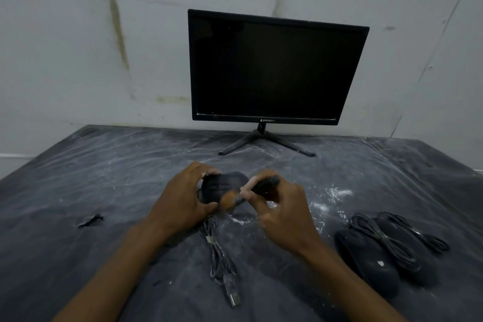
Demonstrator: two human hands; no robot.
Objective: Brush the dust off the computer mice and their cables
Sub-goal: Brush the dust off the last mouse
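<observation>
The left hand (pixel 183 198) grasps the mouse (pixel 222 185) mid-bench (pixel 104 165); right hand (pixel 277 206) pinches the brush (pixel 251 191), bristles touching the mouse's near-right side, its cable (pixel 219 256) trailing toward the person.

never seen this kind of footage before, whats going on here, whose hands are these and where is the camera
There is one picture, taken by a wide-angle camera worn on a person's head, looking forward and down, so the arms are the wearer's own. The left hand grips a black computer mouse. The right hand pinches a small dark-handled brush with tan bristles against it. That mouse's dusty grey cable trails toward the camera. The dusty dark cloth-covered surface also holds two more black mice with bundled cables at the right and a switched-off black monitor by the wall.
</observation>
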